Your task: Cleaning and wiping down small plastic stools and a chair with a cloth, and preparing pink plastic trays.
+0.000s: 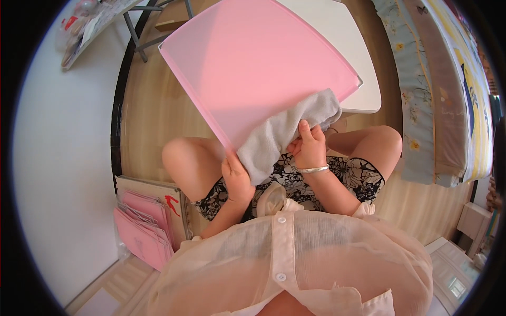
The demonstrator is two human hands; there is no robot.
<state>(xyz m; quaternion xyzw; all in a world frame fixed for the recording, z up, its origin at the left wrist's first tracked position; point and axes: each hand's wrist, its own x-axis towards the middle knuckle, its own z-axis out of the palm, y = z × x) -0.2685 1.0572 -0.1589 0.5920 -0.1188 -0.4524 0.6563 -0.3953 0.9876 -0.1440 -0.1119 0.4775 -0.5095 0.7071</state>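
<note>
A large pink panel with a raised rim lies before me, tilted, its far part over a white table. Across its near edge hangs a grey cloth, rumpled and soft, hiding that edge. My left hand is closed at the panel's near left corner, next to the cloth's left end; its fingers are partly hidden. My right hand, with a silver bangle on the wrist, is closed on the cloth's near side, thumb on top and fingers curled.
The white tabletop shows beyond the panel. Pink folders or bags stand by a flat board at lower left. A bed with a floral skirt runs along the right. Grey metal legs stand at upper left, near the white wall.
</note>
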